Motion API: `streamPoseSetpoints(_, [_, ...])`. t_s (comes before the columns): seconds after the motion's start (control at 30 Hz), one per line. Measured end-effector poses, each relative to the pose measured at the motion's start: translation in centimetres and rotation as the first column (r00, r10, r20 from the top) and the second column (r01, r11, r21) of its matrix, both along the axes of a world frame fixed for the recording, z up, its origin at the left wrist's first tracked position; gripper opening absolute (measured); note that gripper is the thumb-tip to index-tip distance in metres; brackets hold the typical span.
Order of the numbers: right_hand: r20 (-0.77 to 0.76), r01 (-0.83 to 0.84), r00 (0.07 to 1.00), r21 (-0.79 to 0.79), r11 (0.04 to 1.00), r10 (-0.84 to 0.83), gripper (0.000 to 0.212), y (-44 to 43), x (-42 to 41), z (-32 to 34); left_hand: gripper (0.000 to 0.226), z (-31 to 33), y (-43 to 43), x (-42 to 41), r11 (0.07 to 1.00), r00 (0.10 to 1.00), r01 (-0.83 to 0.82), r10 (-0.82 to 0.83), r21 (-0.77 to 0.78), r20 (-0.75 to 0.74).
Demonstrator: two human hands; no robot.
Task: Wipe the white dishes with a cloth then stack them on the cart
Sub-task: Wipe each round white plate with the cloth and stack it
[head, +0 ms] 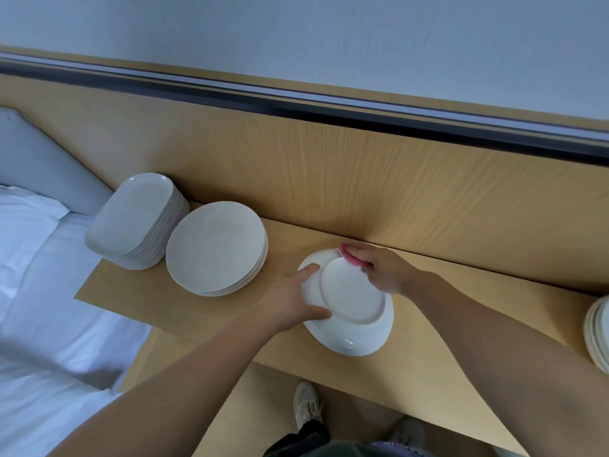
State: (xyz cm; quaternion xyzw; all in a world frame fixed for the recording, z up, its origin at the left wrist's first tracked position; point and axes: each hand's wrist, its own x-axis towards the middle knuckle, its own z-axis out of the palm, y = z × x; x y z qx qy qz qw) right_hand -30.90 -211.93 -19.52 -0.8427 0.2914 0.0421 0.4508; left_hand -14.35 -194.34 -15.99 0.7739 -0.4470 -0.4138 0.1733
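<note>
Left hand point(290, 301) is gripping the 9 o'clock rim of an upturned round white ceramic plate point(356, 311) over the light wooden tabletop point(138, 291); right hand point(382, 272) is clasping a pink cloth point(349, 253), pressing it at the plate's 12 o'clock edge.

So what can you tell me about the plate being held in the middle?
The plate is round, glossy white, ceramic by its look, and turned upside down, its raised foot ring facing the camera. It looks tilted above the wooden tabletop; whether its near rim rests there I cannot tell. The left grip holds its left rim. The right grip presses a pink cloth against its far rim.
</note>
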Motion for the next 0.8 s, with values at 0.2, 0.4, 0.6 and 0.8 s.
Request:
streamPoseSetpoints(0.2, [-0.028,-0.096,0.995,-0.061,0.993,0.095,0.058,0.3,0.6,-0.3,0.105,-0.6,-0.1,-0.4,0.996,1.000,-0.011,0.011,0.088,-0.005])
streamPoseSetpoints(0.4, [0.003,0.076,0.997,-0.059,0.995,-0.076,0.053,1.6,-1.7,-1.7,0.104,-1.4,0.7,-0.8,0.994,0.999,-0.008,0.004,0.110,0.036])
streamPoseSetpoints(0.6, [0.069,0.330,0.942,0.002,0.944,-0.329,0.050,5.8,-5.7,-3.0,0.103,-1.6,1.1,-1.4,0.996,0.999,-0.032,0.028,0.089,0.047])
streamPoseSetpoints(0.8, [0.116,0.340,0.932,0.050,0.939,-0.343,0.050,5.4,-7.1,-3.2,0.098,-1.5,1.4,-1.6,0.998,1.000,-0.013,0.014,0.057,-0.015])
